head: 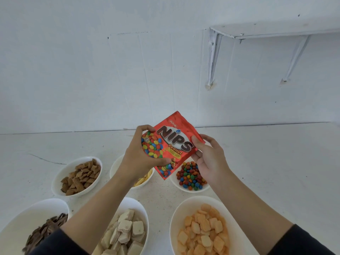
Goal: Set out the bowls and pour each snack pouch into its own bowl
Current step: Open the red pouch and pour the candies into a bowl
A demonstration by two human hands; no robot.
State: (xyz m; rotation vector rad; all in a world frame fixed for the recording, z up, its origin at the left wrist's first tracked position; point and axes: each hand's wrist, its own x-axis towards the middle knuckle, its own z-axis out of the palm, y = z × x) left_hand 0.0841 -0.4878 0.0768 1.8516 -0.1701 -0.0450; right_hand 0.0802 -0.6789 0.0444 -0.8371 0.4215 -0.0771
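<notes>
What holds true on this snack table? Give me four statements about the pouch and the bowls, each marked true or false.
1. The left hand and the right hand both hold the red Nips Peanut pouch. True.
2. The pouch lies flat on the table. False: it is held up above the candy bowl.
3. The candy bowl is empty. False: it holds coloured candies.
4. The bowl of orange crackers is nearest on the right. True.

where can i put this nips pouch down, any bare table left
Bare table lies right of the candy bowl and orange-cracker bowl, and in the strip along the wall. Below the pouch the six bowls crowd together, narrow gaps only.
</notes>
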